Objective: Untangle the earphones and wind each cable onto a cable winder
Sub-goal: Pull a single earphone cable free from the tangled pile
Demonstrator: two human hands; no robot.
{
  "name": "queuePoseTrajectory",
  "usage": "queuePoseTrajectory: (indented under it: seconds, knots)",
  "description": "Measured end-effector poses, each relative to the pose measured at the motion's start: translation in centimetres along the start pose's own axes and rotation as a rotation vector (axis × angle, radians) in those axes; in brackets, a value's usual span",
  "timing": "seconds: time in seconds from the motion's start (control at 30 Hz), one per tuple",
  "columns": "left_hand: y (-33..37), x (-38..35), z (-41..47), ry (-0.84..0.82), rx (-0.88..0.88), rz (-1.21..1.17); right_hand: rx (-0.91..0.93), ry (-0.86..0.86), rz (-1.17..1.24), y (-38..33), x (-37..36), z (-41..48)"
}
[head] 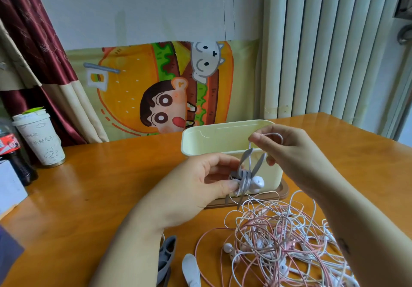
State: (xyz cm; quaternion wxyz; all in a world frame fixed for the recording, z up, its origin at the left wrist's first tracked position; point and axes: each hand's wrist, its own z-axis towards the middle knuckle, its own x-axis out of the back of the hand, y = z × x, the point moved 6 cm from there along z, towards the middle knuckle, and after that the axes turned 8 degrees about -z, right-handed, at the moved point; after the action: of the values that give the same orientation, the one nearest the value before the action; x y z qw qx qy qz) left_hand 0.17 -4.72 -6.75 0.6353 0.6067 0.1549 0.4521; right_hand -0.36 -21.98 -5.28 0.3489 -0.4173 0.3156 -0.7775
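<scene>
Head view: the left hand (207, 175) pinches a grey forked cable winder (242, 180), partly wrapped with thin white earphone cable (275, 134), in front of a cream plastic box (223, 137). The right hand (287, 150) pinches a loop of that cable just above. A tangled pink-and-white earphone heap (278, 242) lies on the orange wooden desk (111, 186) beneath.

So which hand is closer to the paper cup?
Left. The left hand is right of the cup, gripping the winder; the right hand is farther right, pinching cable by the box.
</scene>
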Motion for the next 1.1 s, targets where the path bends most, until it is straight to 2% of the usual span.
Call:
queuePoseTrajectory:
  seconds: [0.1, 0.23, 0.3, 0.4, 0.5, 0.6, 0.77, 0.87, 0.97, 1.1]
  knots:
    - [0.5, 0.0, 0.0, 0.013, -0.03, -0.102, -0.039, -0.091, -0.031, 0.7, -1.6, -0.4]
    - [0.4, 1.4, 0.2, 0.126, -0.07, -0.325, -0.082, -0.305, -0.048, 1.2, -4.6, -1.4]
    - [0.0, 2.0, 0.3, 0.193, -0.084, -0.559, -0.084, -0.377, 0.062, 0.9, -5.7, -1.9]
    - [-0.5, 3.2, 0.5, 0.282, -0.093, -0.897, -0.132, -0.384, 0.24, 0.5, -6.1, -2.0]
    - [-0.9, 4.8, 0.4, 0.388, -0.114, -1.08, -0.193, -0.396, 0.349, 0.8, -6.0, -2.0]
    - [-1.5, 5.7, 0.2, 0.437, -0.101, -1.152, -0.152, -0.369, 0.334, 0.6, -5.8, -2.0]
    - [-1.8, 5.3, 0.3, 0.3, -0.085, -1.177, -0.016, -0.291, 0.311, -0.8, -5.5, -1.8]
    - [-1.3, 4.0, 0.5, 0.285, -0.041, -1.186, 0.056, -0.355, 0.3, -1.5, -6.0, -2.1]
    - [-0.5, 2.7, 0.6, 0.263, -0.024, -1.147, 0.055, -0.476, 0.429, -2.1, -6.9, -2.6]
    - [-0.2, 2.5, 0.6, 0.253, -0.028, -1.162, -0.021, -0.466, 0.443, -1.2, -7.0, -2.6]
